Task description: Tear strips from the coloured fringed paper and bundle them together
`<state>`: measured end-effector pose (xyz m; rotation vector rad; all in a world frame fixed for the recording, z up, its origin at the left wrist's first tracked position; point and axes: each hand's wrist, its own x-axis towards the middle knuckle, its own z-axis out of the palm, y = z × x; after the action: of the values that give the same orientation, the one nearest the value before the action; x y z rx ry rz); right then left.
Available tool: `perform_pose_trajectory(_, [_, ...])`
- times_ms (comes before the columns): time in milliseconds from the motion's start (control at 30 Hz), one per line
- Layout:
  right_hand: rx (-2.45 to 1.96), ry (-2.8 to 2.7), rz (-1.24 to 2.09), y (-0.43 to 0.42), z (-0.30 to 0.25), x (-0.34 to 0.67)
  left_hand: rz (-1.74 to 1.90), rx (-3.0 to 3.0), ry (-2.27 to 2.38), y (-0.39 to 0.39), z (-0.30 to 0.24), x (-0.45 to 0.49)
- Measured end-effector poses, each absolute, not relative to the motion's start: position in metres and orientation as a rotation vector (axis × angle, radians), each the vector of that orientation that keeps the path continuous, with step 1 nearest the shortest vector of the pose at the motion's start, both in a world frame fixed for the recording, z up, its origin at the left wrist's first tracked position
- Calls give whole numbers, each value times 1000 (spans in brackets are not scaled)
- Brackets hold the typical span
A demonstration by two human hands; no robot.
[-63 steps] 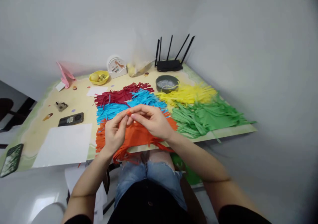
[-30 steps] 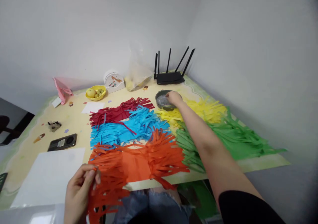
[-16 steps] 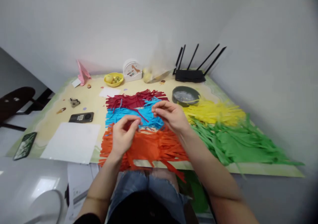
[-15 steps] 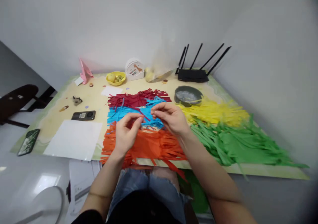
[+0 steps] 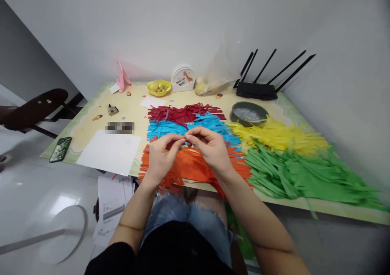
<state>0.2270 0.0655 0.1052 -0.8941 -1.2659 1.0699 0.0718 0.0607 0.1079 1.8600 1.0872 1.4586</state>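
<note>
Over the seam between the blue and orange fringe, my left hand [image 5: 162, 156] and my right hand [image 5: 212, 150] meet with their fingertips touching. Both are closed in a pinch, thumb against forefinger. Whatever lies between the fingertips is too small to make out. Beneath them is orange fringed material [image 5: 195, 165], cut into strips at both sides. Blue fringe [image 5: 213, 124] lies just beyond, partly behind my fingers. Dark red fringe [image 5: 183, 113] is the farthest of the three, and a thin dark red strip runs from it across the blue towards my hands.
Yellow fringe [image 5: 283, 137] and green fringe [image 5: 310, 177] cover the table's right side. Behind them stand a dark round bowl [image 5: 250, 118] and a black router [image 5: 257, 91]. White paper [image 5: 109, 151] and a phone [image 5: 60, 149] lie left; a yellow fruit dish [image 5: 159, 92] is at the back.
My hands have come together from a small gap until the fingertips touch. The view has shifted, so the table's things appear further right.
</note>
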Motion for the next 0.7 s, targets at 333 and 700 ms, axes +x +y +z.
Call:
perform_pose_trajectory(333, [-895,-1268,1171,62,97,226,1389,1751,1041,58,104,66])
perform_pose_trajectory(700, [-879,-1161,1272,61,90,229,1380,1604,993,62,94,76])
